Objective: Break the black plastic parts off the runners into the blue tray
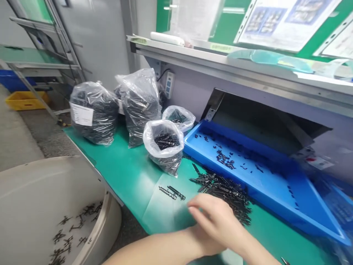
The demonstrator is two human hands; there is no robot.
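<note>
My right hand (pixel 216 217) crosses over my left wrist above the green table, its thumb and forefinger tips close together in a blurred pinch. Whatever may be between them cannot be made out. Most of my left hand (pixel 205 241) is hidden beneath the right one, fingers included. Just beyond the fingertips, two slim black plastic strips (pixel 172 193) lie side by side on a pale sheet (pixel 157 206). Behind my right hand spreads a loose heap of similar black strips (pixel 223 187), partly covered by the hand.
A blue tray (pixel 264 198) with small black pieces stands behind the heap. Open bags (pixel 162 156) and tall filled bags (pixel 93 129) are farther left. A large cream tub (pixel 109 217) holding black parts adjoins the table's left edge. Overhead runs a shelf (pixel 209 55).
</note>
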